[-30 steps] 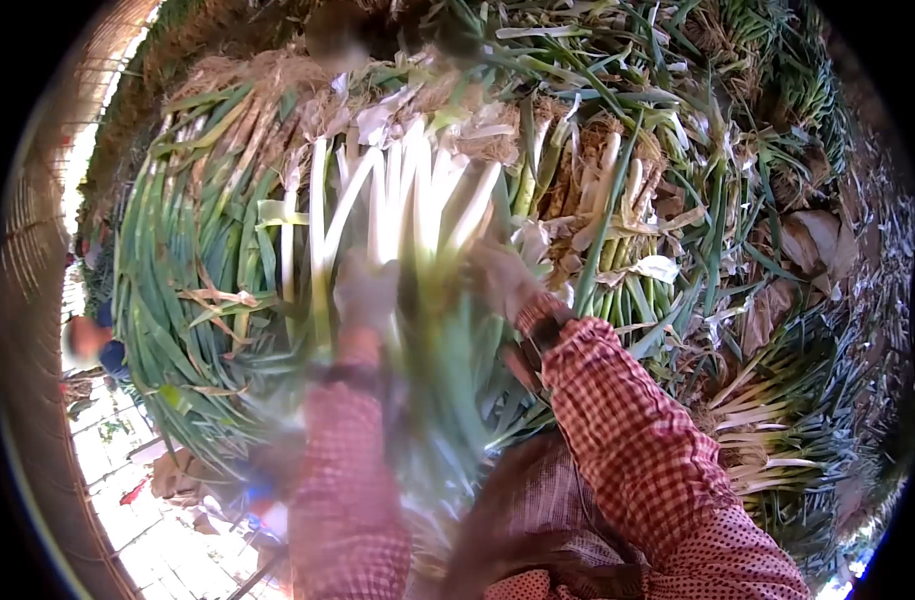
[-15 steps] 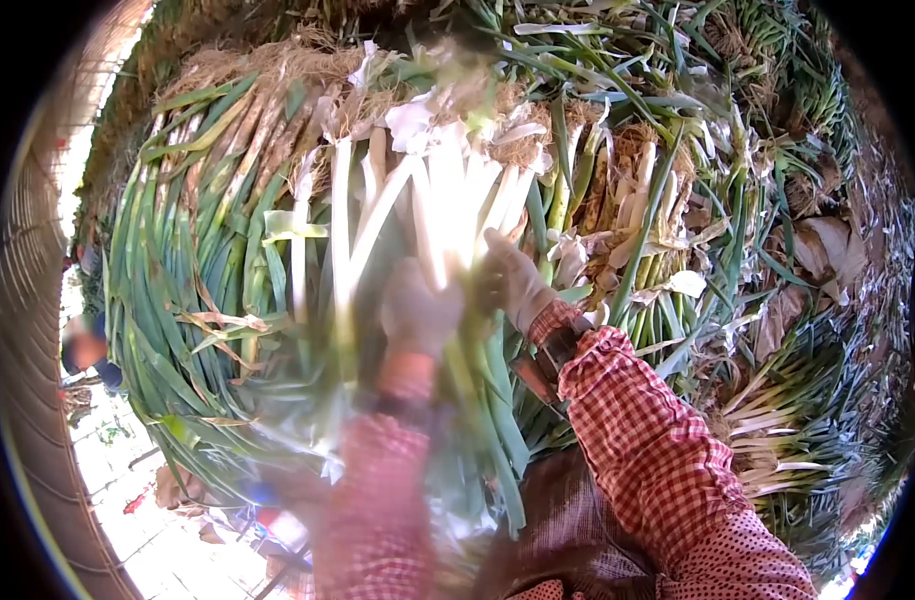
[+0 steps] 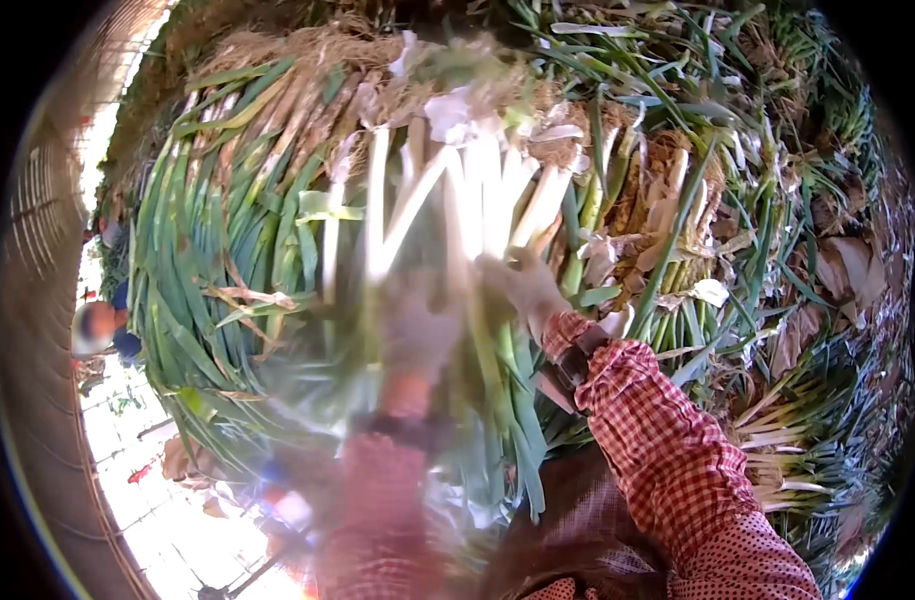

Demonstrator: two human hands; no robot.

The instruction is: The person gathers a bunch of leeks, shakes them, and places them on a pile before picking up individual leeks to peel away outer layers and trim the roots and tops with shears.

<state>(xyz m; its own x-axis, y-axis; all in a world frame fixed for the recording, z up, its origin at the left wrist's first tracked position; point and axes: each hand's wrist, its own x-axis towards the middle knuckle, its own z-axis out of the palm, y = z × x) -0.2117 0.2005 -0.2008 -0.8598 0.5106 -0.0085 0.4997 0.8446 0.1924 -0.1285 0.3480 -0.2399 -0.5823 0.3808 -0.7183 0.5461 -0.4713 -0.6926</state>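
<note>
White-stalked leeks [image 3: 493, 190] lie side by side, with roots at the top and green leaves hanging down. My left hand [image 3: 418, 325] is on the lower stalks left of the middle; it is smeared by motion, and its fingers cannot be made out. At the lower right end of the bright stalks is my right hand [image 3: 523, 290], in a light glove, its fingers bent against a stalk. Whether those fingers grip the stalk is hard to see. Loose pale peel [image 3: 448, 115] lies over the upper stalks.
A thick row of green leaves [image 3: 198, 290] fills the left. More leeks and dry leaves [image 3: 668, 230] lie to the right, with a smaller bundle [image 3: 788, 430] lower down. A curved ribbed wall [image 3: 38, 300] stands at the far left. Dark cloth [image 3: 578, 510] covers my lap.
The whole view has shifted, so the leeks appear slightly farther right. My left hand stays blurred over the stalks, and my right hand remains beside them.
</note>
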